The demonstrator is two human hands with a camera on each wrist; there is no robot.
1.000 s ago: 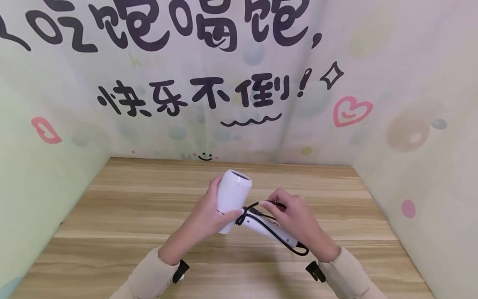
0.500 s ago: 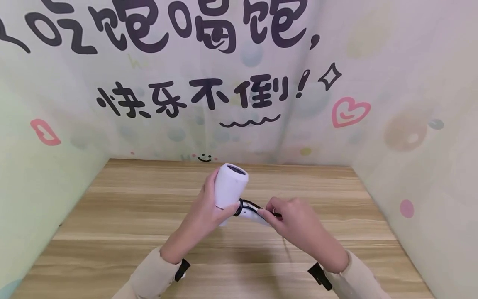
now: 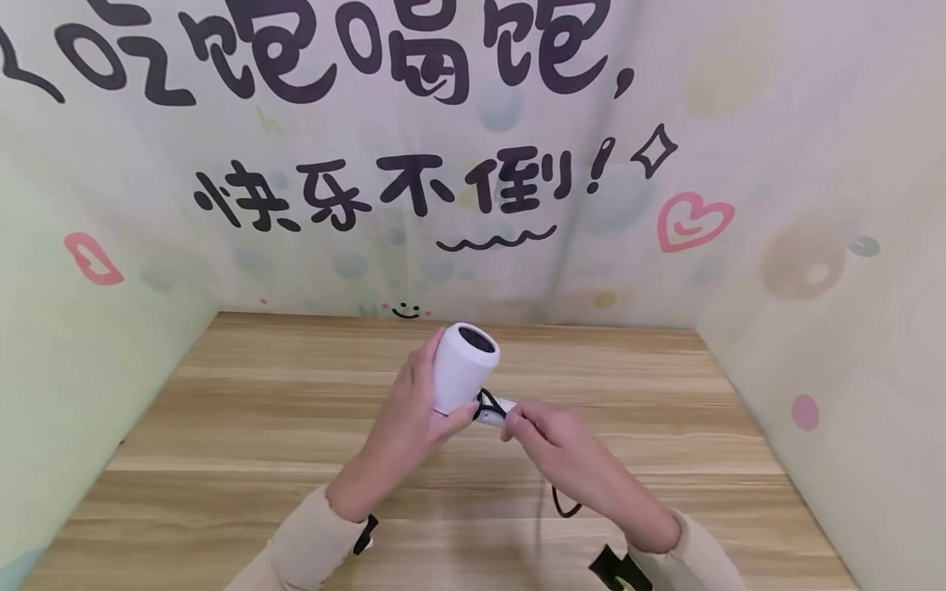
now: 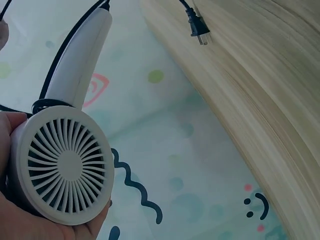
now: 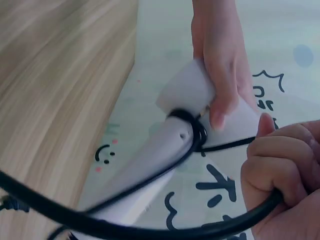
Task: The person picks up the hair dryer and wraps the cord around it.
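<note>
White, smooth plastic for the hair dryer (image 3: 460,373), held above the wood-grained tabletop (image 3: 259,435) just below the centre of the head view. Rounded barrel, with a dark circular opening at 1 end and, lower left in the left wrist view, a pale grille (image 4: 70,165) of curved slats around 1 plain hub. Slim, tapering handle (image 4: 82,57); black cord (image 5: 150,234) looped around its base. Plug (image 4: 198,26) with 2 prongs, upper right there. Left hand (image 3: 406,406): fingers wrapped around the barrel. Right hand (image 3: 565,443): fingers clenched on the cord.
</note>
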